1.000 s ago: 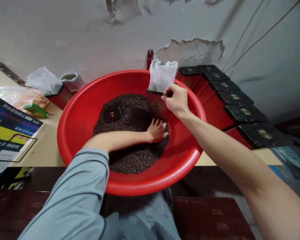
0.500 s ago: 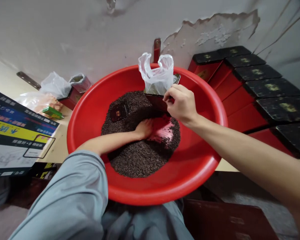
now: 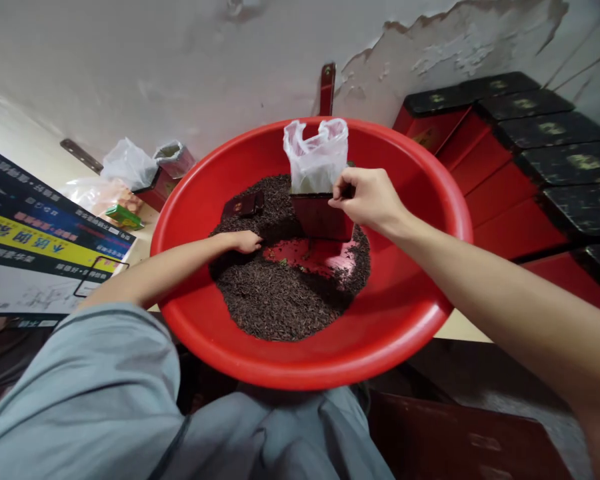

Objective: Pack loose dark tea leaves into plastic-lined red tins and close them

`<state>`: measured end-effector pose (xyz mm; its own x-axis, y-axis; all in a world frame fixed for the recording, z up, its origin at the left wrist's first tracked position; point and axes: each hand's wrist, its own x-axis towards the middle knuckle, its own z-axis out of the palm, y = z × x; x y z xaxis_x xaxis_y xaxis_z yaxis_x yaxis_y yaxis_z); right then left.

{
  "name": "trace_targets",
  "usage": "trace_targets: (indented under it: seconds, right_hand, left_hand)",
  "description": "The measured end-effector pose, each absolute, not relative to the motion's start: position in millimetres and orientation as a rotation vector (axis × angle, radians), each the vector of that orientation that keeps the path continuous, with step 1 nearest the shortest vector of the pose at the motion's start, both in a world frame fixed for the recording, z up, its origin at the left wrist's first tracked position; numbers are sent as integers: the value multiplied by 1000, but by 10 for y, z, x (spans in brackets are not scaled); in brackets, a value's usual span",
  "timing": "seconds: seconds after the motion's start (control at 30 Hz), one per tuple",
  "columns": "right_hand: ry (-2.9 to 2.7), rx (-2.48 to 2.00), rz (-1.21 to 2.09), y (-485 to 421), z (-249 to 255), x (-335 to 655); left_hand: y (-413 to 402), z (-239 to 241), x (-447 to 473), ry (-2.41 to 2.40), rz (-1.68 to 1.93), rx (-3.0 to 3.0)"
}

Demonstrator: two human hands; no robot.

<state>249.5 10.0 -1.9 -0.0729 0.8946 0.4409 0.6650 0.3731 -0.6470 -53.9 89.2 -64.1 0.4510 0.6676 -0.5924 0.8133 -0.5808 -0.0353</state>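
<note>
Taking the red basin (image 3: 400, 287) as a clock face, the red box (image 3: 327, 219) is upright a little above the centre, toward 12 o'clock. The right hand (image 3: 370, 197) has its thumb and fingers pinched on the box's upper right edge, probably so that the box does not tip; whether its base rests or hangs, I cannot tell. A plastic bag (image 3: 317, 157) rises from the mouth, seemingly as a liner. The left hand (image 3: 249, 241), toward 9 o'clock, touches the dark grains (image 3: 280, 307) with fingers together; whether it holds some, I cannot tell. The basin's raised wall seems useful for containing them. The dark lid (image 3: 243, 205) lies on them at 10 o'clock, apart from both hands.
</note>
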Motion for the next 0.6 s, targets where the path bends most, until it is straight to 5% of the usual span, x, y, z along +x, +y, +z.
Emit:
trace_targets:
  seconds: [0.17,0.4,0.6]
  right_hand:
    - [-1963,-1428,593,59,18,2398]
    - [-2331,-1542,497,-325,173,2585]
    - [-1826,-1447,97,-234,661,2544]
  left_hand:
    - [883,-121,-517,1251,-886,2312]
    - [786,248,-524,1476,-463,2450]
    - [632,608,-117,1387,761,2565]
